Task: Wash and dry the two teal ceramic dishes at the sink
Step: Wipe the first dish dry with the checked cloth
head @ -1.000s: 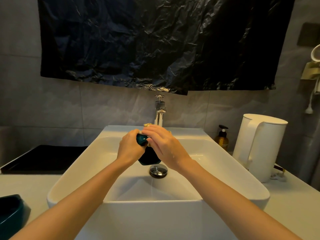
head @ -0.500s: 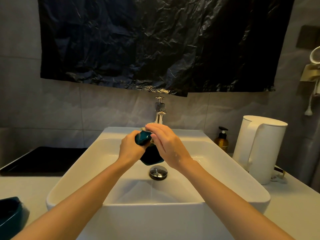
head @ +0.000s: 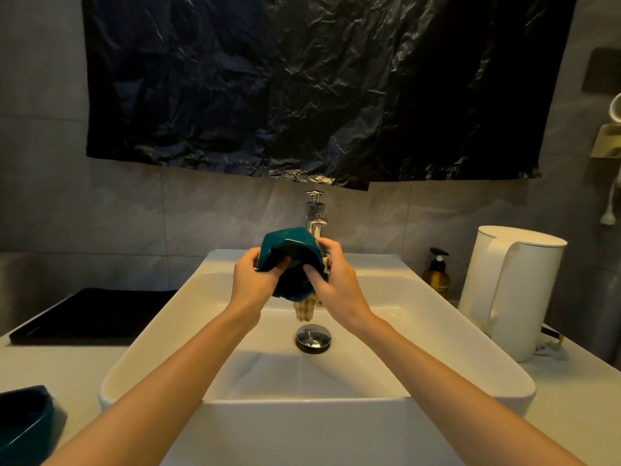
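Over the white sink (head: 470,338) I hold a teal ceramic dish (head: 289,257) up, its underside turned toward me. My left hand (head: 250,280) grips its left edge with the thumb on the base. My right hand (head: 336,280) grips its right side and also holds a checked cloth (head: 305,309) that hangs below the dish. The second teal dish (head: 27,425) sits on the counter at the bottom left, partly cut off by the frame. The chrome tap (head: 316,213) stands just behind the held dish.
A white kettle (head: 514,290) stands on the counter at the right, with an amber pump bottle (head: 437,274) beside it. A black tray (head: 90,314) lies left of the sink. The drain plug (head: 313,336) sits in the basin. Black plastic sheeting (head: 319,85) hangs on the wall.
Both hands lifted the dish higher and tipped it so its underside faces me. The checked cloth now hangs visible below it.
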